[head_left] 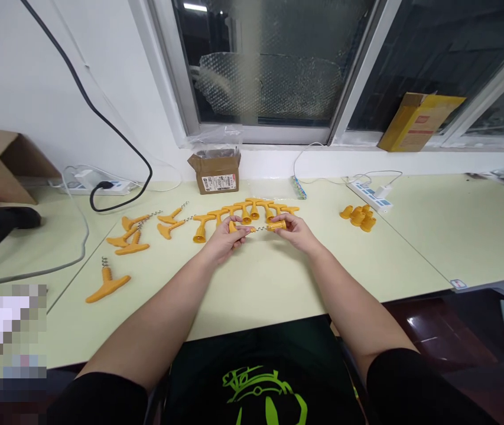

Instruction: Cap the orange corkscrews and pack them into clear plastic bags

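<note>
My left hand [226,238] is closed round the yellow handle of a corkscrew [260,229], whose metal spiral points right. In my right hand [296,232] is a yellow bell-shaped cap [277,225], held by the fingers with its narrow end toward the spiral's tip. The tip meets or nearly meets the cap; I cannot tell if it is inside. Just behind my hands stands a row of yellow corkscrews fitted with caps [199,234]. Several corkscrews with bare spirals [108,284] lie to the left. A cluster of loose yellow caps [358,217] is on the right.
A small cardboard box [214,171] stands by the window. Power strips [369,195] with cables lie at the back, and a black cable [123,133] hangs down at left. A larger carton [1,156] sits at far left. The table's front edge is close to my body.
</note>
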`<action>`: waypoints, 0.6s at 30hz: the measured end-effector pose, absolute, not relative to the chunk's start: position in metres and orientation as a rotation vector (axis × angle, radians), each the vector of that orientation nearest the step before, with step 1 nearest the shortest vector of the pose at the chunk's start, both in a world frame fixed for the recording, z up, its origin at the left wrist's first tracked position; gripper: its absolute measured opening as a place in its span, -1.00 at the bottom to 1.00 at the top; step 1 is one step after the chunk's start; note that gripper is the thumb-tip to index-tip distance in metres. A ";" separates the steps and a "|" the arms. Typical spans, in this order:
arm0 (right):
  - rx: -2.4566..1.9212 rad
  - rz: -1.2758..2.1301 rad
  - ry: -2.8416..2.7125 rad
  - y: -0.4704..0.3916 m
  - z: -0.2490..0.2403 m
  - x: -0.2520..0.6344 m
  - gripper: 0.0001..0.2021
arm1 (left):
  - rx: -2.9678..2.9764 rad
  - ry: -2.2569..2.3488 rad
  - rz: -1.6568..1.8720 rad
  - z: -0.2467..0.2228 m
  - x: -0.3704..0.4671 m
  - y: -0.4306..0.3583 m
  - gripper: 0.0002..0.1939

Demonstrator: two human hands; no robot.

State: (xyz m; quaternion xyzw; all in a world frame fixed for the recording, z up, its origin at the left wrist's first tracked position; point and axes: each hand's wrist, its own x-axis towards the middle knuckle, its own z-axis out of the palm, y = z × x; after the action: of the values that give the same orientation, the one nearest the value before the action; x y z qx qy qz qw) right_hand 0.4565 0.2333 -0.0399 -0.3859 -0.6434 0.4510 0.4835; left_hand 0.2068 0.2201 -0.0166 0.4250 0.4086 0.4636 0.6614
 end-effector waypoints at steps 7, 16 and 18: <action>-0.905 1.194 -1.446 0.232 -0.033 0.459 -0.65 | 0.952 0.941 1.102 -0.021 0.204 0.225 -0.30; -0.815 1.265 -1.523 0.229 -0.040 0.446 -0.61 | 1.013 0.924 1.111 -0.018 0.210 0.219 -0.32; -0.818 1.239 -1.496 0.231 -0.041 0.449 -0.59 | 1.002 0.936 1.134 -0.019 0.209 0.220 -0.32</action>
State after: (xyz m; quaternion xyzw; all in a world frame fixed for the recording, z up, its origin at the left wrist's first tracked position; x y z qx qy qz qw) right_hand 0.4490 0.2310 -0.0405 -0.3375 -0.6170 0.5110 0.4942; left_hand 0.2092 0.2196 -0.0189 0.4376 0.4085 0.4951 0.6297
